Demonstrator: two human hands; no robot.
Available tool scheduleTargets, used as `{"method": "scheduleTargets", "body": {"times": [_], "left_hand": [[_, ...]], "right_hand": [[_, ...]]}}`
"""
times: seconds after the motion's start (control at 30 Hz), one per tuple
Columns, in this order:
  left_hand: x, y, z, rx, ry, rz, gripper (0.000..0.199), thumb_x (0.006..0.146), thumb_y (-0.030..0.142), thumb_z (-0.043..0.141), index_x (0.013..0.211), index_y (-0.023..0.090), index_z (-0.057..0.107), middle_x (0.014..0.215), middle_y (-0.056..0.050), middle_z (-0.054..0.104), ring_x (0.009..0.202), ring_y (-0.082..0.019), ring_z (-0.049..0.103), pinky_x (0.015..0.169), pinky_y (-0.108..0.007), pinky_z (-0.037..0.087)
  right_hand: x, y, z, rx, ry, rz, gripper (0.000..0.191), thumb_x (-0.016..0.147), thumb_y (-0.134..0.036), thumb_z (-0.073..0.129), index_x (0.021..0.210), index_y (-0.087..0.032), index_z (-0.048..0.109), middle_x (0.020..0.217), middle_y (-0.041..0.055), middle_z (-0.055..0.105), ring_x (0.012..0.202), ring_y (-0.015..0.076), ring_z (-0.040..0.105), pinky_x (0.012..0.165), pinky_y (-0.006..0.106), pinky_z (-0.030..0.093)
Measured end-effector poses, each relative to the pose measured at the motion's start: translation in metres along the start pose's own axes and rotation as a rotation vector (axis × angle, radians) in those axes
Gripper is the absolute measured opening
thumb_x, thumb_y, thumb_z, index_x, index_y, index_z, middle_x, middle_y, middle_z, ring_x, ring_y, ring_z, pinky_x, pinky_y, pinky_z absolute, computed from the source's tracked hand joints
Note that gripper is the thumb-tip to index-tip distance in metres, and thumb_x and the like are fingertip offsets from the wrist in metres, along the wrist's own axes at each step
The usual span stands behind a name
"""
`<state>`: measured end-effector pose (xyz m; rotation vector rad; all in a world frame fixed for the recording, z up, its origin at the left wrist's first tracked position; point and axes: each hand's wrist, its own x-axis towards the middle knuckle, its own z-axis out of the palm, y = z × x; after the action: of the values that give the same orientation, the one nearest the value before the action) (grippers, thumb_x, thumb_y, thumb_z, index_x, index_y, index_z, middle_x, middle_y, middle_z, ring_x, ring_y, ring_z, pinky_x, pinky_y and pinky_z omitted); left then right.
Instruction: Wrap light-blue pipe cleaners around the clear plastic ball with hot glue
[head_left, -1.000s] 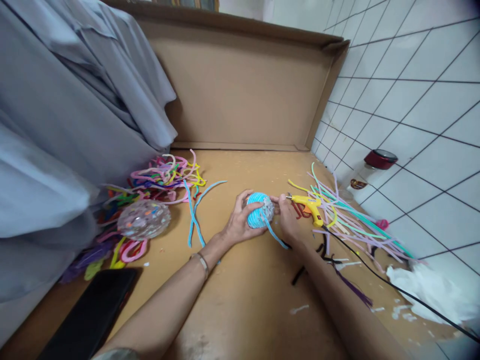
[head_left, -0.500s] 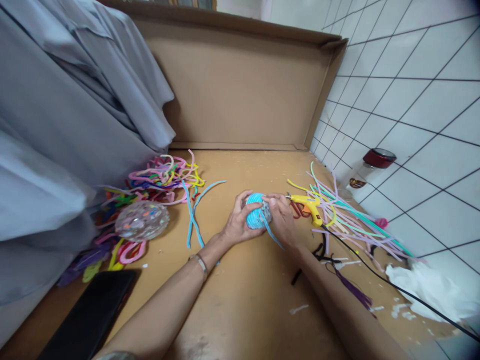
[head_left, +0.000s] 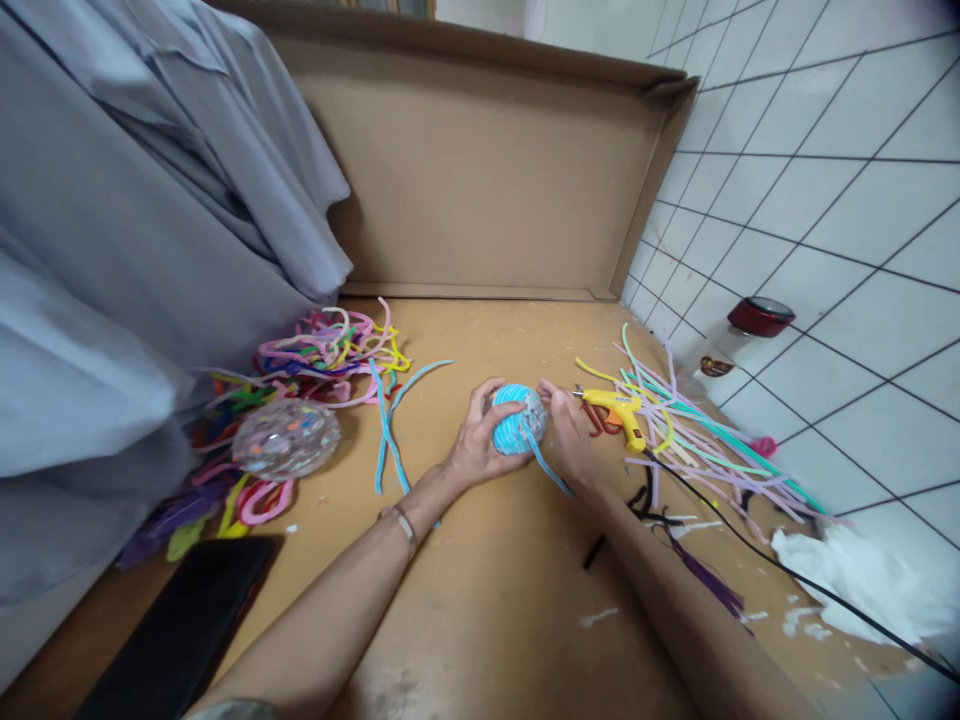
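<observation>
Over tbl (head_left: 480, 620), L hand (head_left: 477, 442) grips blue-wrapped ball (head_left: 511, 422), R hand (head_left: 568, 435) nr it.

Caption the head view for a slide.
Left hand holds a blue ball, right hand between it and a glue gun.

Soft, matt, ridged chenille on the blue ball (head_left: 510, 435) within the left fingers (head_left: 480, 402), greyer and rougher-looking toward the right fingers (head_left: 559, 397). Just right of those, smooth yellow plastic on the glue gun (head_left: 616, 404), bare metal at its nozzle (head_left: 577, 392); farther right, fuzzy pastel chenille stems (head_left: 697, 435), a glossy red lid (head_left: 761, 317) and a shiny, glazed-looking tile wall (head_left: 847, 235). Beyond all fingers, dull brown cardboard (head_left: 480, 170). Left of the left fingers, a clear, glossy, colour-flecked ball (head_left: 286, 440) and matt, creased grey cloth (head_left: 150, 200); nearer than them, a slick black phone (head_left: 172, 620). Beneath, a smooth, faintly reflective tan tabletop (head_left: 487, 620).
</observation>
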<state>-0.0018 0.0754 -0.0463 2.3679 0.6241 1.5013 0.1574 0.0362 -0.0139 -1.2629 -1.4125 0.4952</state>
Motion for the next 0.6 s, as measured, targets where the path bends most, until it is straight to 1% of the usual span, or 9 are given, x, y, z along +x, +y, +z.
{"method": "scheduleTargets", "body": {"times": [0.07, 0.13, 0.2, 0.33, 0.5, 0.6], "left_hand": [[0.0, 0.0, 0.0, -0.007, 0.0, 0.001, 0.066, 0.065, 0.033, 0.081, 0.122, 0.025, 0.05, 0.138, -0.012, 0.029, 0.128, -0.032, 0.042, 0.103, -0.053, 0.043], [0.0, 0.0, 0.0, -0.011, 0.001, 0.003, 0.065, 0.065, 0.033, 0.081, 0.122, 0.025, 0.051, 0.138, -0.013, 0.029, 0.128, -0.032, 0.042, 0.103, -0.053, 0.044], [0.0, 0.001, 0.0, -0.011, 0.002, 0.008, 0.064, 0.066, 0.033, 0.081, 0.121, 0.025, 0.051, 0.138, -0.013, 0.029, 0.129, -0.032, 0.042, 0.102, -0.053, 0.044], [0.0, 0.001, 0.0, -0.007, 0.002, 0.02, 0.064, 0.066, 0.033, 0.081, 0.122, 0.025, 0.051, 0.138, -0.013, 0.029, 0.127, -0.032, 0.043, 0.102, -0.053, 0.043], [-0.001, 0.001, 0.0, 0.004, -0.021, 0.013, 0.067, 0.066, 0.033, 0.081, 0.125, 0.026, 0.049, 0.139, -0.014, 0.028, 0.129, -0.033, 0.042, 0.102, -0.054, 0.043], [-0.001, 0.0, 0.001, 0.025, -0.02, 0.048, 0.065, 0.067, 0.033, 0.08, 0.124, 0.025, 0.05, 0.14, -0.014, 0.028, 0.13, -0.033, 0.041, 0.102, -0.053, 0.043]], "right_hand": [[0.0, 0.005, 0.001, -0.077, 0.013, -0.007, 0.049, 0.099, -0.046, 0.027, 0.112, -0.019, 0.065, 0.106, 0.0124, 0.065, 0.103, 0.0241, 0.06, 0.093, 0.045, 0.048], [0.0, 0.008, 0.002, -0.125, -0.001, -0.043, 0.048, 0.098, -0.046, 0.027, 0.106, -0.02, 0.067, 0.102, 0.0128, 0.064, 0.102, 0.0253, 0.059, 0.093, 0.047, 0.048], [0.0, 0.006, 0.001, -0.138, -0.004, -0.073, 0.047, 0.098, -0.045, 0.028, 0.104, -0.021, 0.068, 0.108, 0.0129, 0.063, 0.106, 0.0248, 0.057, 0.095, 0.045, 0.047], [-0.002, -0.005, 0.0, -0.17, -0.04, -0.132, 0.045, 0.099, -0.043, 0.028, 0.104, -0.025, 0.07, 0.119, 0.0106, 0.058, 0.116, 0.0229, 0.053, 0.099, 0.042, 0.045], [-0.005, -0.012, 0.0, -0.209, -0.044, -0.203, 0.043, 0.098, -0.043, 0.031, 0.1, -0.027, 0.071, 0.119, 0.0079, 0.059, 0.119, 0.0227, 0.051, 0.102, 0.044, 0.041], [-0.002, -0.006, -0.002, -0.226, -0.002, -0.168, 0.044, 0.098, -0.043, 0.03, 0.103, -0.027, 0.071, 0.119, 0.0084, 0.059, 0.118, 0.0238, 0.051, 0.102, 0.046, 0.04]]}}
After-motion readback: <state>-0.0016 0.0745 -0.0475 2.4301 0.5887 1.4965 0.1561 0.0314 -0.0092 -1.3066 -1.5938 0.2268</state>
